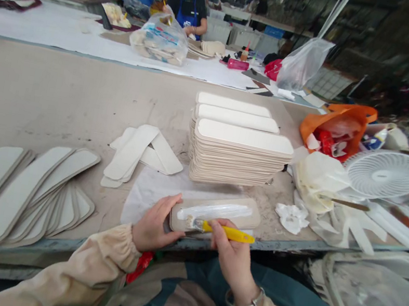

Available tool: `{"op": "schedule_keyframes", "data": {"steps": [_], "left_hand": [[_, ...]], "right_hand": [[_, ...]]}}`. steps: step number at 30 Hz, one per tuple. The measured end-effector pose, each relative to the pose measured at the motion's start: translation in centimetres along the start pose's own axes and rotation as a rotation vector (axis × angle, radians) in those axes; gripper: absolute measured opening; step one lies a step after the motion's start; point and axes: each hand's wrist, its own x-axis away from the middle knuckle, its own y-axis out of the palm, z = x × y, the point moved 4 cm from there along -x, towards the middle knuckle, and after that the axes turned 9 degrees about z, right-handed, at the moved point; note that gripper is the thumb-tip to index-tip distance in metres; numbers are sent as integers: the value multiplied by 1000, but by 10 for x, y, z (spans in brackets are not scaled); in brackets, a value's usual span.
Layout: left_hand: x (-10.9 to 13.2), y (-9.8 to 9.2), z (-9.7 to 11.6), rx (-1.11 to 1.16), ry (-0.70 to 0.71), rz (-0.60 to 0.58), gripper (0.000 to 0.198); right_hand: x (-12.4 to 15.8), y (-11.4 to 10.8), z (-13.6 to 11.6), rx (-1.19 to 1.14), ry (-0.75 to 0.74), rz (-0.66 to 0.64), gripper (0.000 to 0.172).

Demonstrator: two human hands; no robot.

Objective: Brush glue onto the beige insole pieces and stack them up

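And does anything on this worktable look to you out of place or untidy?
Yes, a little: right of the panel under the brush, a crumpled white scrap lies loose beside a tangle of white strips. It looks untidy against the orderly stack behind the panel.

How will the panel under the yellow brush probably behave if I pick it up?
The panel may be fairly stiff, since the similar fanned panels look flat and unbent. It is probably light, as such panels look thin. Its top might be slippery or sticky along the white streak, which looks glossy.
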Motion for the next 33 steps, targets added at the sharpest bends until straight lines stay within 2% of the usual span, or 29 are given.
{"op": "schedule_keyframes", "data": {"steps": [4,6,8,11,14,16,21,23,25,30,31,33], "left_hand": [[-2,-1,1,24,-3,-5,89],[-2,-1,2,31,-4,-15,89],[-2,-1,1,29,-8,-28,89],[0,0,-1,20,-22,-36,90],[0,2,-2,13,-30,-36,90],[0,2,-2,7,-27,-33,90],[-1,0,1,-6,4,-17,89],[-1,-1,1,-21,13,-12,88],[-1,-1,0,-42,16,-8,87],[-1,0,-3,-100,25,-23,84],[-1,1,-4,-111,27,-25,83],[-1,1,-5,-124,34,-23,82]], "right_hand": [[-13,-41,4,109,26,226,29],[-15,-48,-2,92,27,266,31],[-14,-36,-7,-5,43,201,33],[-9,4,-12,-129,86,26,35],[-12,28,-9,-107,80,-46,35],[-19,22,-4,-53,69,0,35],[-37,-41,1,106,45,258,36],[-35,-54,-3,126,36,331,36],[-28,-49,-6,70,25,333,35],[-20,-9,-3,-54,26,126,33],[-22,-10,-1,-41,32,125,33],[-32,-26,3,7,35,193,34]]}}
